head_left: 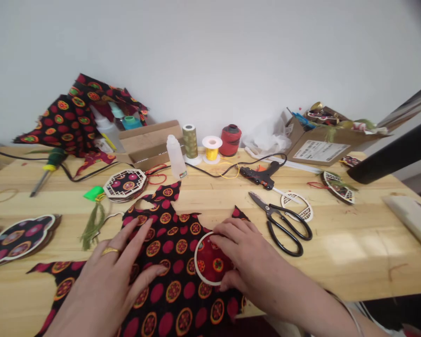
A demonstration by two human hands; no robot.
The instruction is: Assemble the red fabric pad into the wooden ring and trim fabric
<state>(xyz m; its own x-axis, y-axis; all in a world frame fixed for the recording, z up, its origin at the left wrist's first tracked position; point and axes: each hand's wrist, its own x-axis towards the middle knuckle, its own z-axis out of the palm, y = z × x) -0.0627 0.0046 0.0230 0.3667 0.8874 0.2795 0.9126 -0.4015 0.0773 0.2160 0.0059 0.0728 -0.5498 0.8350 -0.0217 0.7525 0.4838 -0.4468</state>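
While spanning the whole view, one pine tabletop (337,262), bearing everything else. Toward the back, one cardboard box (319,150) heaped with craft scraps, plus one flat cardboard carton (150,142) just beside one crumpled length of black cloth (70,112). At front centre, one cut sheet of black cloth (175,290) with red dots and orange medallions, directly under both hands, the two apart. Left hand (108,281) spread flat on the sheet, holding nothing, with one gold ring (110,251) on a finger. Right hand (242,255) curled over one thin white hoop (203,276) lying on the sheet; whether gripping or only pressing, impossible to tell. Nearest the right hand, one pair of black-handled scissors (284,229); behind those, one glue gun (257,177). Along the back, three spools: one green spool (190,141), one red spool (230,140), one yellow spool (212,149). Near the left hand, one green tassel (93,224).
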